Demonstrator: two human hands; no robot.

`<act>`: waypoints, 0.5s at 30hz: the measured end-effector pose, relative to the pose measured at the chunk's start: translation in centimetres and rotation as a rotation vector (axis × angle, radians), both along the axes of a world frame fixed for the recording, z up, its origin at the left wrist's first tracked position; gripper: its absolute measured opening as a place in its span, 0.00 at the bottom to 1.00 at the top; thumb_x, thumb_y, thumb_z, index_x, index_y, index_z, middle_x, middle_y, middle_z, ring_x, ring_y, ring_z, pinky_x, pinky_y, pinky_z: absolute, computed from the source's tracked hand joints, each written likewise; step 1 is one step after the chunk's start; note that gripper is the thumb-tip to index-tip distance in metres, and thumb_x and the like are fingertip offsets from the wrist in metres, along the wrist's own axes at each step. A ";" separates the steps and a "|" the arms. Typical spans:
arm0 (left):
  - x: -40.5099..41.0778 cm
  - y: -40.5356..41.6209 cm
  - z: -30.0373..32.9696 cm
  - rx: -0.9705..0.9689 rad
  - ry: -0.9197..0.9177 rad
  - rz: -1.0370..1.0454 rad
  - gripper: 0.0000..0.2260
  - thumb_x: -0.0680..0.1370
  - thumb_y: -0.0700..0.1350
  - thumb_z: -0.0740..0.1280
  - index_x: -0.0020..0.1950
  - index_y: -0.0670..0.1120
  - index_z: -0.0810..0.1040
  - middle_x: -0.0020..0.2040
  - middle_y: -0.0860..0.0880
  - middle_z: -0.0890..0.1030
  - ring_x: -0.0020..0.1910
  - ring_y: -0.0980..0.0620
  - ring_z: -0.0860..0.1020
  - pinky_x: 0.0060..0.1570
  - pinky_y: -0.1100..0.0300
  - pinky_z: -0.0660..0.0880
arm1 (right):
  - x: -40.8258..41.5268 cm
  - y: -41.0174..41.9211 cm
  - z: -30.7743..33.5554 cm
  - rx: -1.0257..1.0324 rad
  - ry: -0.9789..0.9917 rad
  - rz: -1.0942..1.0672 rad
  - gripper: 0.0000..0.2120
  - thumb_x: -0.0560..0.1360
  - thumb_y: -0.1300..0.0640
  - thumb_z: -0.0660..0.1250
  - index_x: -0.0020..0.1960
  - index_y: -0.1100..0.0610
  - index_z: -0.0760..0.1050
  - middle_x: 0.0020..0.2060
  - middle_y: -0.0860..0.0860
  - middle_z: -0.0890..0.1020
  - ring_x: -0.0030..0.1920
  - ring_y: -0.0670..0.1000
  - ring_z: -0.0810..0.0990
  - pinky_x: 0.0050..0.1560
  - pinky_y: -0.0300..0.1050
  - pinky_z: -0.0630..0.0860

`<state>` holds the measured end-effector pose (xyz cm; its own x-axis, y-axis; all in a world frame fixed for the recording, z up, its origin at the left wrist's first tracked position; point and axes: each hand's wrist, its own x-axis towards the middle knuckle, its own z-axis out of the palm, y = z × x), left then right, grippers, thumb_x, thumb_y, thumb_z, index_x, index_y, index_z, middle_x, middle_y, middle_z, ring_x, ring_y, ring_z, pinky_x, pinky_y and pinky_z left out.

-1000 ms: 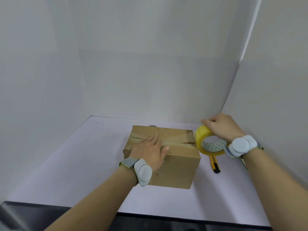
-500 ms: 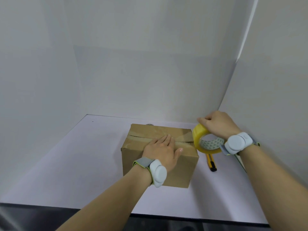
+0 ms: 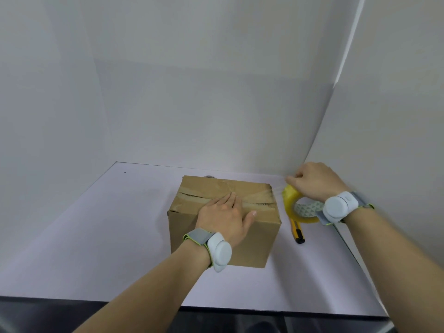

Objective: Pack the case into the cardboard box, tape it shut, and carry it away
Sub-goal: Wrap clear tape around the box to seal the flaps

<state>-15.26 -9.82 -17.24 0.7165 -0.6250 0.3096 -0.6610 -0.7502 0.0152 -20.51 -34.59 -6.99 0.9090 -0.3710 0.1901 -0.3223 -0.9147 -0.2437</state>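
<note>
From the head camera, the cardboard box (image 3: 223,219) sits in the middle of the pale worktop (image 3: 96,236). Its flaps are down, and the seam on top runs from 9 o'clock to 3 o'clock. The case cannot be seen.

The left hand (image 3: 225,215) lies flat on top of the box, near its front edge. The fingers are straight and spread, and they point toward 12 o'clock. This hand grips nothing; it just presses down on the lid. A white and grey wrist band (image 3: 211,246) hangs over the box's front edge.

The right hand (image 3: 314,180) is at 3 o'clock from the box, just past its right edge. Its grip is closed around the top of a yellow tape roll (image 3: 295,207). A thin, clear strip of tape (image 3: 276,191) stretches from the roll to the box's top right edge. The roll is held up off the worktop. The right wrist has a band too.

A yellow and black knife (image 3: 297,231) lies on the worktop between the box and the roll, close to the box's right side.

White walls stand close at 12 o'clock and 3 o'clock. The right hand is very near the corner where they meet. There is lots of bare worktop at 9 o'clock and some at 6 o'clock, up to the dark front edge (image 3: 216,311).
</note>
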 end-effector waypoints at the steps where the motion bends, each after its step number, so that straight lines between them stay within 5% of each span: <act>1: 0.0 0.0 0.0 -0.005 -0.002 0.002 0.39 0.80 0.66 0.38 0.78 0.46 0.69 0.78 0.48 0.70 0.77 0.52 0.67 0.74 0.54 0.63 | -0.2 -0.2 -0.5 0.007 0.009 -0.008 0.22 0.76 0.47 0.65 0.30 0.54 0.62 0.26 0.52 0.65 0.30 0.53 0.63 0.34 0.48 0.62; 15: -0.1 -0.3 -0.5 -0.042 -0.009 -0.029 0.39 0.79 0.66 0.36 0.80 0.47 0.66 0.80 0.49 0.67 0.80 0.54 0.63 0.78 0.55 0.57 | -0.2 -2.1 -7.5 0.198 -0.047 -0.028 0.26 0.79 0.45 0.66 0.29 0.53 0.58 0.24 0.49 0.60 0.28 0.52 0.60 0.32 0.48 0.59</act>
